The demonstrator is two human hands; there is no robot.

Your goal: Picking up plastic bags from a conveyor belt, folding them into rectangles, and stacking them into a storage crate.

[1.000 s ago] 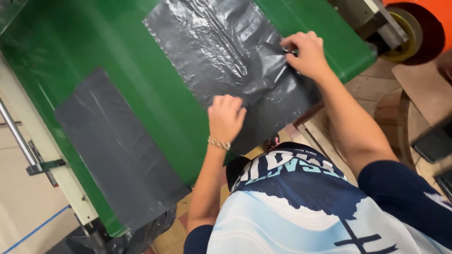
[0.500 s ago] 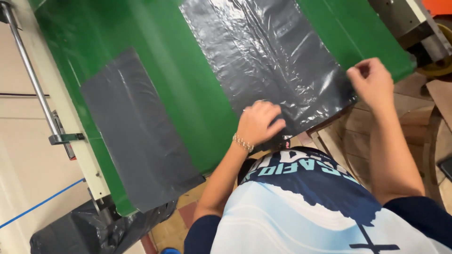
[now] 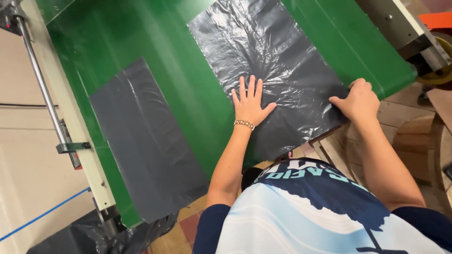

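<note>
Now left hand point(image 3: 250, 104) flat, fingers spread on crinkled grey plastic bag point(image 3: 268, 61); right hand point(image 3: 358, 99) fingers pinch its corner.

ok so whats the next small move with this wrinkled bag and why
Probably sweep the left hand outward across the wrinkled black bag. That hand lies flat with fingers spread near the bag's near end, the right hand grips its corner at the green belt's edge, and creases run up the plastic beyond the palm.
</note>
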